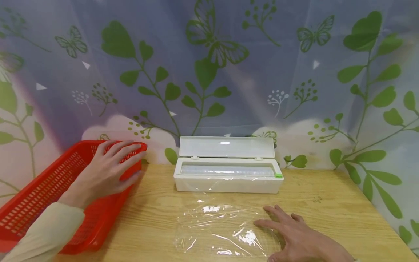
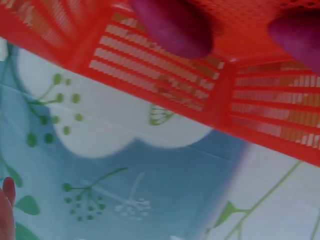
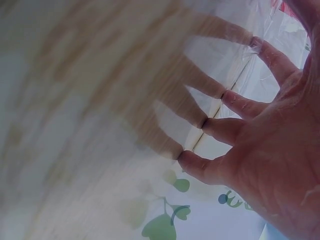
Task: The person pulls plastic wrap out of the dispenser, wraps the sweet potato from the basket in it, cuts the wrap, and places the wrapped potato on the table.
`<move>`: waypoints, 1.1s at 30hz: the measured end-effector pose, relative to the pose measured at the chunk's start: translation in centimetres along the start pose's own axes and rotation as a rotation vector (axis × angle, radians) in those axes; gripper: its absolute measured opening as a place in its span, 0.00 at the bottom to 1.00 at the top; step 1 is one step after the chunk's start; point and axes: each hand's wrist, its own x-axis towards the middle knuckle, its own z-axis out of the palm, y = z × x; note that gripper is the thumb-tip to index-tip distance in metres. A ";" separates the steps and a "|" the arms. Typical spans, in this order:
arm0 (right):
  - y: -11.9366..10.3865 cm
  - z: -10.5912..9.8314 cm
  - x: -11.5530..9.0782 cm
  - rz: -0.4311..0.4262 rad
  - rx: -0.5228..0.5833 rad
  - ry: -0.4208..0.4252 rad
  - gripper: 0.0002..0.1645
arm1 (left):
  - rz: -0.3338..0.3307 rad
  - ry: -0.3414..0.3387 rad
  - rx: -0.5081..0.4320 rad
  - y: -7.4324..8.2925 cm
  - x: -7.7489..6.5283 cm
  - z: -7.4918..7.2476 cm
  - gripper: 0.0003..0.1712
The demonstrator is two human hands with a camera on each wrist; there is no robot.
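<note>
One clear plastic film sheet [image 1: 226, 233] lies on the surface [image 1: 340, 218] before the white film dispenser [image 1: 229, 186]. Drawing-out looks done; cut-off: cannot tell; nothing set on it yet. Film glossy, wrinkled. Dispenser lid [image 1: 227, 146] up. Right hand [image 1: 296, 234], front-right of dispenser: fingers splayed, tips on film. Left hand [image 1: 109, 169], left of dispenser: fingers spread, grasping nothing, over red perforated basket [image 1: 112, 218] containing purple tapered items [image 2: 175, 27].

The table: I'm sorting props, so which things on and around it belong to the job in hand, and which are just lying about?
Likely in the job:
clear film, at the right hand
white box, lid open
red basket, left hand over it
purple items in the basket

Likely just setting:
wooden table
patterned backdrop
</note>
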 end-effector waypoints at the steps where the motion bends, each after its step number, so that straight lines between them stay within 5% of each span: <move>1: 0.0 0.0 0.0 -0.004 -0.012 0.006 0.49 | -0.007 0.004 -0.005 -0.3 -0.3 0.1 0.28; 16: -0.1 0.0 0.1 0.003 -0.001 -0.004 0.49 | -0.116 -0.085 0.048 -3.8 -4.8 1.6 0.33; 22: 0.0 0.2 0.1 0.004 -0.010 0.003 0.49 | -0.145 -0.195 0.084 -5.0 -6.5 2.3 0.38; 26: 0.0 0.2 0.0 0.000 -0.012 -0.005 0.48 | -0.120 -0.267 0.090 -5.9 -7.3 2.1 0.30; 33: 0.0 0.1 0.0 -0.005 -0.015 0.007 0.49 | -0.063 -0.415 0.112 -7.3 -8.1 1.7 0.37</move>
